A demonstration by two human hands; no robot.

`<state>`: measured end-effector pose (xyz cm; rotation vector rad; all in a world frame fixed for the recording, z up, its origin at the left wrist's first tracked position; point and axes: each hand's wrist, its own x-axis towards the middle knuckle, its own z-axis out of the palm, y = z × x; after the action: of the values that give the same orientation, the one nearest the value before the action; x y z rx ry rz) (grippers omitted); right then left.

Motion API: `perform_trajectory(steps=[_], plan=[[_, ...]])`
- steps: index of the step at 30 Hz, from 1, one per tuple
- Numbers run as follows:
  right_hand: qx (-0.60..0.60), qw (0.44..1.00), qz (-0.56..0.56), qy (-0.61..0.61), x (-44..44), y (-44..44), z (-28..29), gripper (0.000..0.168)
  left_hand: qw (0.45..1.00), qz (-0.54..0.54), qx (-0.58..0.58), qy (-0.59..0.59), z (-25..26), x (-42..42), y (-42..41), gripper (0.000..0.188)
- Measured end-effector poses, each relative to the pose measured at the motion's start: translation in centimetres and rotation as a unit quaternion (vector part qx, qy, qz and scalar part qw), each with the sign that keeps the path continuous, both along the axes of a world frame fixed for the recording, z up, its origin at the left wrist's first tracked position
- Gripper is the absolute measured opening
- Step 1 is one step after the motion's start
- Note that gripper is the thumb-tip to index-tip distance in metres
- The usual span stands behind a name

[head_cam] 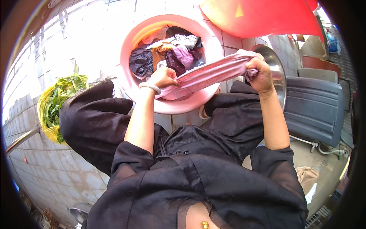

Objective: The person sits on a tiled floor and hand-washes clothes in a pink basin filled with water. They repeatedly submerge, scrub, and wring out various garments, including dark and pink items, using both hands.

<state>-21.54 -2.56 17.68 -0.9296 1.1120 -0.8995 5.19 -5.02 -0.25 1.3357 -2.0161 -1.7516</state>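
Note:
Between my two hands a pink cloth garment [211, 73] is stretched taut over the near right part of a pink plastic basin [183, 107]. My right hand [258, 73] grips its bunched end beyond the basin's right rim, with a knot of fabric poking out of the fist. At the other end my left hand [164, 78], with a pale bangle at the wrist, pinches the fabric. Some of the pink cloth hangs down inside the basin's near wall. Several mixed clothes [171, 53] fill the basin, among them dark, checked, orange, grey and lilac pieces.
A large red plastic tub [266, 17] stands at the upper right. Beside my right knee are a shiny metal basin [278, 77] and a grey plastic panel [313, 108]. Leafy greens in a yellow bag [48, 114] lie left of my left knee on the tiled floor [71, 169].

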Motion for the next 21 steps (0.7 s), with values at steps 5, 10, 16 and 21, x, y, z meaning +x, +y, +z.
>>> perform_trajectory(steps=[5,10,16,21], plan=[[0.093,0.940,-0.182,-0.273,-0.7,-1.2,-1.4,0.039,0.661,0.163,0.359,0.639,0.2,-0.3,0.4,0.036],[0.123,0.961,-0.166,-0.186,3.9,-1.7,-10.7,0.029,0.488,0.280,0.453,0.692,-0.3,-2.7,1.4,0.039],[-0.269,0.897,-0.013,0.350,17.8,3.0,-13.6,0.036,0.518,0.368,0.262,0.727,-7.0,-6.5,4.2,0.022],[-0.447,0.619,-0.018,0.645,11.5,-4.2,-17.7,0.011,0.582,0.520,0.419,0.463,1.2,-8.2,4.1,0.020]])
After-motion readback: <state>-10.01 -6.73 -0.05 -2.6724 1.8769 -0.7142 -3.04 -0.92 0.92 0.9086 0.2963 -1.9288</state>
